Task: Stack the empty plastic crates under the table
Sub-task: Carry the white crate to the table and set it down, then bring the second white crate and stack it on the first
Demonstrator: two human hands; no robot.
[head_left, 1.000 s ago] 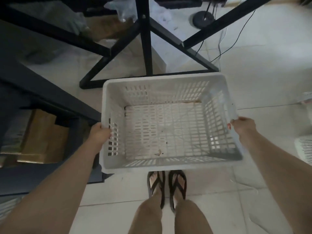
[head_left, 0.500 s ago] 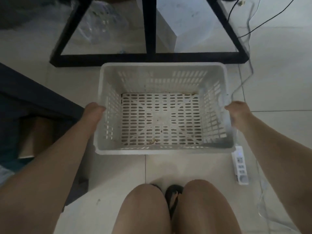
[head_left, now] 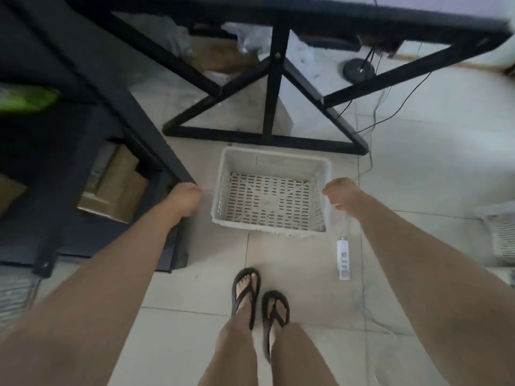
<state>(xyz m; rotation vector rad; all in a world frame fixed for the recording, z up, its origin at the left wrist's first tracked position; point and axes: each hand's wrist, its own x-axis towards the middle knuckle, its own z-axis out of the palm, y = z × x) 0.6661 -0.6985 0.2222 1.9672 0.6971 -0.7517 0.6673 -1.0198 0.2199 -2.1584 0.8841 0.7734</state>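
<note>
While hands [head_left: 186, 197] hang curled, empty, white slotted crate [head_left: 271, 195] sits upright on tiles

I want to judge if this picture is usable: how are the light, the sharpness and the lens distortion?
Head view: dim, bluish light; the left side under the dark shelf is nearly black, the floor tiles at the right are brightest. The white crate is fairly sharp; corners smear, and the green object is blurred. The wide-angle lens bends the black table frame and stretches both forearms.
</note>
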